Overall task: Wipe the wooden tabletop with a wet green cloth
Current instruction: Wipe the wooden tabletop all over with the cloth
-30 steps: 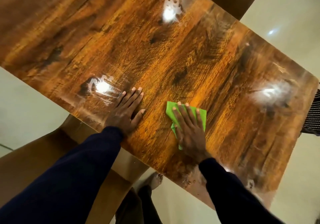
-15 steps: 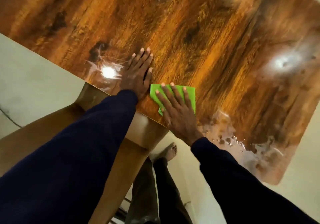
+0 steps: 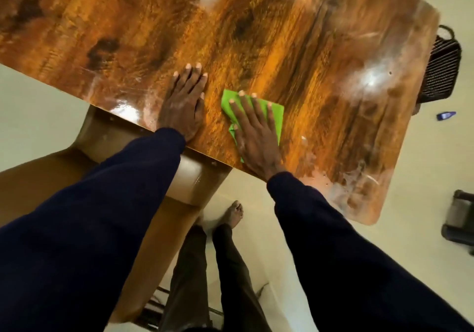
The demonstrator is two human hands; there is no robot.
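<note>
Green cloth lies flat under the right hand's spread fingers; left hand flat on the tabletop.

The left hand is laid flat on the tabletop, near its front edge. The cloth is spread on the tabletop just right of that hand, apart from it, and is partly covered by the right hand, laid flat on top. A wet patch is found further right, at the near right corner. A slatted object is set beyond the tabletop's right end, and a small item is left on the floor just before it.
</note>
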